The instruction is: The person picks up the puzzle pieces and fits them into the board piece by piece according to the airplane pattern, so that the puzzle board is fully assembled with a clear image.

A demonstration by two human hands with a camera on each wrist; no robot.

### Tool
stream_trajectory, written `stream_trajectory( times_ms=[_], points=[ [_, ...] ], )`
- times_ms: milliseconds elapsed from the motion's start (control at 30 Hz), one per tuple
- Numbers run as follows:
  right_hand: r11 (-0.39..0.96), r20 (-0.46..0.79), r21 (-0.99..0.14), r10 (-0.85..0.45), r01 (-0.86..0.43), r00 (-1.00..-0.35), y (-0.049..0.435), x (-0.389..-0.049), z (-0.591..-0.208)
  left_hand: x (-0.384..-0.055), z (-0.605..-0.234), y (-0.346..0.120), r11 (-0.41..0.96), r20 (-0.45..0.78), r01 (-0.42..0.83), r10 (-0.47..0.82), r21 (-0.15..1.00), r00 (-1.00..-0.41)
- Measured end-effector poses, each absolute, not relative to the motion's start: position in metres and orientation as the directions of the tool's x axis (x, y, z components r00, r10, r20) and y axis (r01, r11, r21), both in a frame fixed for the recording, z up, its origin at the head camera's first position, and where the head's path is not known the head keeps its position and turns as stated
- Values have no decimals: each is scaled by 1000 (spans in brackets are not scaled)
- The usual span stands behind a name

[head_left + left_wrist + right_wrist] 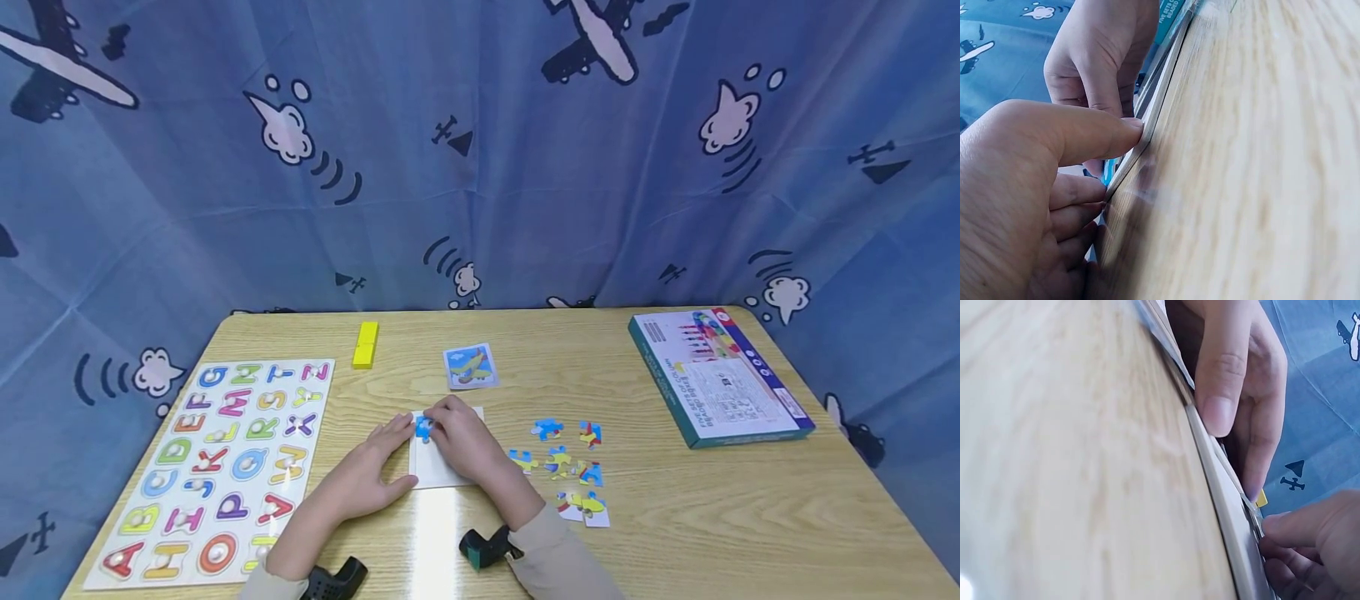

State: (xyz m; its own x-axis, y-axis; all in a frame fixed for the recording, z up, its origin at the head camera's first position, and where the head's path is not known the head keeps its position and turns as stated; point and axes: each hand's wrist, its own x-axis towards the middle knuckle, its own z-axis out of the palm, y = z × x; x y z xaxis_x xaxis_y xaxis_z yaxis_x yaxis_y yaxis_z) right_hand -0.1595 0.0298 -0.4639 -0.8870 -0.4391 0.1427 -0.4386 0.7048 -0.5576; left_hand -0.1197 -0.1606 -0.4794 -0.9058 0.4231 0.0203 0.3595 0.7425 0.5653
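A white square puzzle board (pixel 447 477) lies on the table in front of the person. My left hand (pixel 365 473) rests at the board's left side, thumb near its lower corner and fingers stretched toward its upper corner. In the left wrist view the left thumb touches the board's edge. At the board's upper left corner sits a blue jigsaw piece (pixel 422 428), which my right hand (pixel 467 440) pinches with bent fingers. The right wrist view shows the right thumb and fingers (pixel 1285 526) close over the board; the piece is mostly hidden there.
Several loose jigsaw pieces (pixel 558 457) lie right of the board. A picture card (pixel 471 367) with a yellow plane is behind it. Yellow blocks (pixel 365 345) stand at the back, an alphabet board (pixel 217 475) at left, a flat box (pixel 720 375) at right.
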Motion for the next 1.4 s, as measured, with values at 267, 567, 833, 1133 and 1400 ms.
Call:
stream_trajectory(
  times_ms=[267,567,833,1133,1400],
  points=[
    [740,153,-510,-424,-439,-893,27,-157,-468,-119,-479,-160,744,9,351,421,569,-907],
    [753,178,-473,-427,-457,-887,28,-157,-473,-120,-476,-159,742,4,354,428,569,-904],
    [731,171,-505,-436,-459,-883,28,-157,-472,-120,-473,-156,746,58,408,447,526,-892],
    [701,187,-551,-425,-453,-886,30,-158,-476,-129,-477,-147,755,107,488,495,439,-862],
    [676,100,-639,-401,-367,-911,34,-159,-467,-128,-478,-147,737,136,473,470,484,-872]
  ],
)
